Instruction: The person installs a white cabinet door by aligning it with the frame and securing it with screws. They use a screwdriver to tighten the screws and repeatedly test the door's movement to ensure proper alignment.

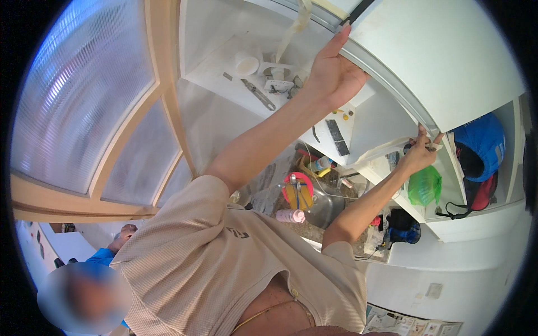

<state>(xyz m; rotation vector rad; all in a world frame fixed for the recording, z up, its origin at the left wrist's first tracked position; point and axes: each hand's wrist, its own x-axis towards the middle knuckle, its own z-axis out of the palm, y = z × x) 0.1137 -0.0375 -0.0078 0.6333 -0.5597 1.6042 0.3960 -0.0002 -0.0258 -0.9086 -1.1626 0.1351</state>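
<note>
A white cabinet door panel (443, 50) with a silver metal edge strip (386, 77) is at the upper right. My left hand (338, 75) is raised to the strip's upper part, its thumb along the metal and its other fingers partly hidden at the panel. Farther right and lower, my right hand (417, 155) has its fingers closed at the strip's lower end. Something small and dark shows by those fingers, too small to name. Behind the panel are white cabinet shelves (367, 120).
Shelves hold a utility knife (258, 94), a roll of white tape (246, 64), a green bag (424, 186) and a blue bag (479, 147). Below is a metal sink (326, 208) with a pink bowl (297, 189). Ribbed-glass framed doors (84, 101) stand left. Another person (101, 256) is at lower left.
</note>
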